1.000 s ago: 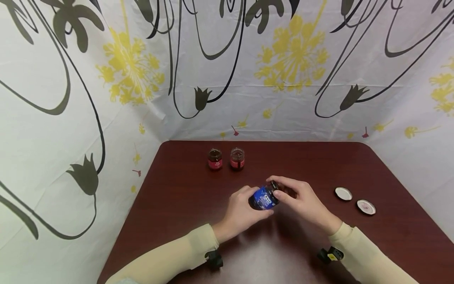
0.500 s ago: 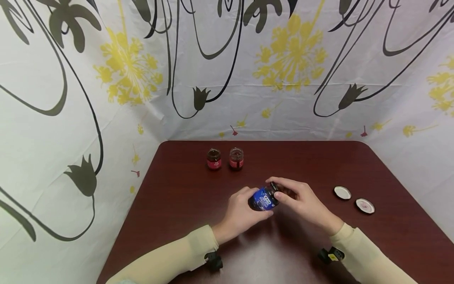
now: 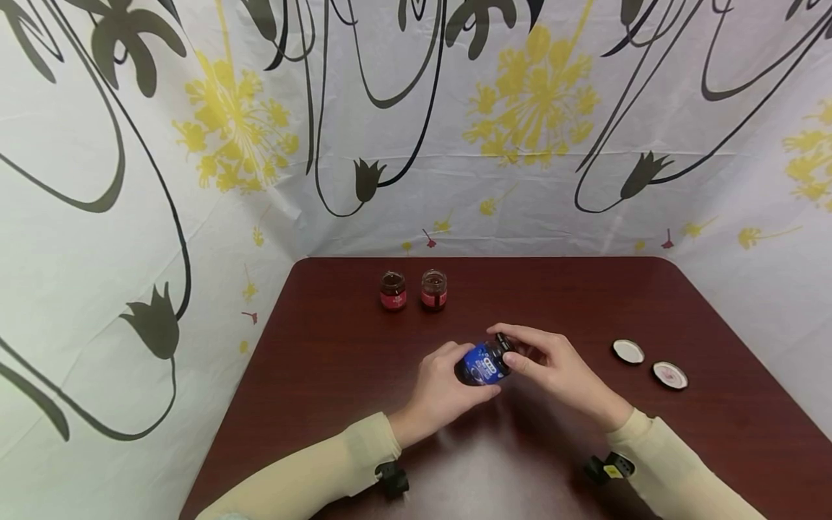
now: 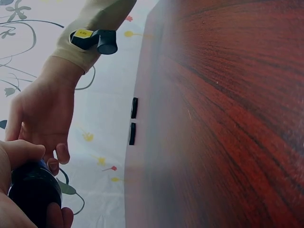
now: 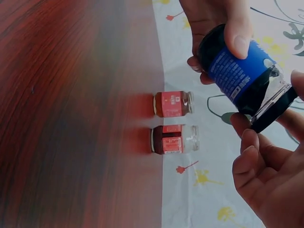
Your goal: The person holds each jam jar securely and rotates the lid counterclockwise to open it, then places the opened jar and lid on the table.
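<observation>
A dark glass jar with a blue label (image 3: 484,364) is held tilted above the table, its lidded end toward the right. My left hand (image 3: 443,386) grips the jar's body, thumb along the near side. Thumb and fingers of my right hand (image 3: 556,372) pinch the dark lid (image 3: 503,341). In the right wrist view the lid (image 5: 274,108) sits on the jar's mouth, with fingertips at its rim. The left wrist view shows the jar's dark base (image 4: 34,194) in the left hand; the lid is hidden there.
Two lidless jars with red labels, one (image 3: 393,291) beside the other (image 3: 434,290), stand at the back of the dark red table (image 3: 325,347). On the right lie two lids (image 3: 628,352), (image 3: 670,375) with their white insides up. A patterned cloth (image 3: 416,130) hangs behind.
Almost nothing differs. Both hands keep the same hold on the jar and its lid, and the view shifts very slightly.
</observation>
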`<action>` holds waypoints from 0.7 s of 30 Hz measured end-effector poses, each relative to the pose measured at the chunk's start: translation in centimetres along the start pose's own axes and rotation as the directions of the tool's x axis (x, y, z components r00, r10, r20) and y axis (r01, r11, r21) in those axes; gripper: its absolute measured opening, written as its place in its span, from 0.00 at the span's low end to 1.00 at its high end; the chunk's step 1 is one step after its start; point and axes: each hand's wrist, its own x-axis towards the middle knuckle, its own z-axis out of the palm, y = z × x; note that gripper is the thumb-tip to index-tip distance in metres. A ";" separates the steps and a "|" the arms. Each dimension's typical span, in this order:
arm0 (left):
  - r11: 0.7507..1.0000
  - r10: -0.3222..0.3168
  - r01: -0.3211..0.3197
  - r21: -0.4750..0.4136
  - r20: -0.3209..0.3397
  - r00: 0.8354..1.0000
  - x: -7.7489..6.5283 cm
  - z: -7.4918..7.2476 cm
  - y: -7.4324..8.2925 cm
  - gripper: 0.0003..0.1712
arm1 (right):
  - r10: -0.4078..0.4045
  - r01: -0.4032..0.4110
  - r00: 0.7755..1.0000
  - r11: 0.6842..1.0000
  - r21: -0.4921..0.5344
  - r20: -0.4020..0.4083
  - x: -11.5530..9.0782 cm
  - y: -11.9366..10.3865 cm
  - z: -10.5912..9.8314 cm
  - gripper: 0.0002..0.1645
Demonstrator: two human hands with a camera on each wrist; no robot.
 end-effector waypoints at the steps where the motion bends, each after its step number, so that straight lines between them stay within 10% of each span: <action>1: 1.000 0.000 0.000 -0.002 0.000 1.000 0.0 0.0 0.0 0.32 | 0.005 -0.005 1.000 1.000 0.009 0.003 0.0 0.0 0.0 0.25; 21: 1.000 -0.002 0.002 -0.006 0.009 1.000 -0.1 0.1 -0.5 0.33 | 0.051 -0.051 0.999 0.997 0.053 0.011 0.3 -0.8 -0.3 0.26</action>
